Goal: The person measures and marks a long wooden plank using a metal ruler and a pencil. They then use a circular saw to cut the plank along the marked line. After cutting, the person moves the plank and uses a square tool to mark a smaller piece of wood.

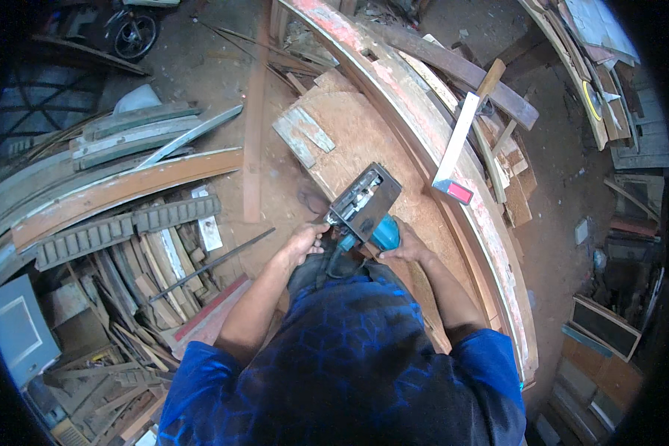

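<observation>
In front of my body, a teal power saw [384,233] is held with its flat black base plate [379,202] facing up. A long slot in the plate shows metal parts inside. My left hand [303,244] is closed at the near left corner of the plate, its fingers bent in against the tool's edge. My right hand [409,244] wraps around the teal motor housing. Beneath the saw lies a sawdust-covered wooden board [394,141]. A notched, paint-worn wood piece [305,137] rests near that board's far left edge.
A long curved timber [490,245] with flaking pink paint arcs along the right. Across it lies a white straight-edge [457,141] with a red-pink end. Stacked planks [126,201] and scrap wood fill the left side. A motorcycle wheel [135,37] stands far left.
</observation>
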